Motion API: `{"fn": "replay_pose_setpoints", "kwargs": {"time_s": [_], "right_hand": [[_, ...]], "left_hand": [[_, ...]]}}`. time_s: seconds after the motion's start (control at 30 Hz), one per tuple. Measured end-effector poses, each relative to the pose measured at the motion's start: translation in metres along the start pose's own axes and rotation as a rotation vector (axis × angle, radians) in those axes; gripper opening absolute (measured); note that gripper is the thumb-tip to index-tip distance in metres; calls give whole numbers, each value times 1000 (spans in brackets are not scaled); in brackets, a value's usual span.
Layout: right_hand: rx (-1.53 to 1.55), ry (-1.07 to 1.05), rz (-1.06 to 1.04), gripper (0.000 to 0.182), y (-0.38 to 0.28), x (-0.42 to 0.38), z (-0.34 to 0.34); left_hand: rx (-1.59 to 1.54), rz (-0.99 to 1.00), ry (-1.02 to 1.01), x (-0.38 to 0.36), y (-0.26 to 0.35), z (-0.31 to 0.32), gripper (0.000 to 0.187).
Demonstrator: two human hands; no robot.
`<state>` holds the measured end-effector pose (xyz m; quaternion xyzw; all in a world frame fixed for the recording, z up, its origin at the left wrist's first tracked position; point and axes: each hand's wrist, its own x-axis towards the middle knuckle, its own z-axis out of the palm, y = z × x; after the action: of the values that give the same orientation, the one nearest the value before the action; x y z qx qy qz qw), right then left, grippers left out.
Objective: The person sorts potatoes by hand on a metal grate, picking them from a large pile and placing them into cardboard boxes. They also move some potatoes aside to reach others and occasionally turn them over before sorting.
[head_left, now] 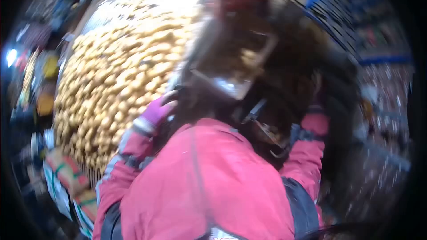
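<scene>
My left hand [161,107], in a purple glove, is at the near right edge of a wide bed of yellowish potatoes [120,71]. Its fingertips are dark and smeared by motion, right beside the edge of the bed. Further right, my right hand [316,86] reaches forward over a dark area, blurred and in shadow, its fingers not readable. Between the two hands stands an open box or bin [215,82] with a pale rim and a few yellowish pieces inside.
A person in dark red clothing [244,0] is beyond the bin. Blue-edged slatted crates [329,13] are at the upper right. Printed sacks [66,173] lie at the lower left, near a yellow container [50,67]. A metal-looking bar [256,109] is ahead of my jacket.
</scene>
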<state>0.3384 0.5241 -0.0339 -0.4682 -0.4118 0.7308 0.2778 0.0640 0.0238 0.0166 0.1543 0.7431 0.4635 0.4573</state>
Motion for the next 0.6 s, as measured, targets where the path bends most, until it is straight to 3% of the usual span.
{"fn": "replay_pose_setpoints", "kwargs": {"time_s": [0.03,0.1,0.17,0.27,0.3,0.37,0.4,0.43,0.5,0.6], "right_hand": [[-17,-84,54,39,9,2,36],[-53,-261,186,40,34,-8,119],[-243,-440,210,43,95,24,174],[-449,-830,172,39,116,-57,266],[-460,-931,175,37,117,-88,293],[-774,-1256,-531,32,152,-112,325],[-855,-1328,-914,30,175,-116,339],[-792,-1406,-575,31,190,-133,355],[-620,-1342,95,33,220,-166,387],[-583,-1528,222,34,238,-227,439]], "left_hand": [[-54,9,6,-1,-17,-8,51],[119,-175,26,-21,-7,-20,50],[216,12,155,-36,-46,-25,45],[764,410,227,-76,-87,-51,38],[792,408,332,-94,-88,-58,33],[162,-132,482,-124,-98,-68,36],[-25,-174,535,-141,-108,-72,40],[-213,-208,599,-157,-114,-76,44],[-284,-234,678,-188,-127,-86,35],[-319,-250,806,-226,-144,-97,38]]}}
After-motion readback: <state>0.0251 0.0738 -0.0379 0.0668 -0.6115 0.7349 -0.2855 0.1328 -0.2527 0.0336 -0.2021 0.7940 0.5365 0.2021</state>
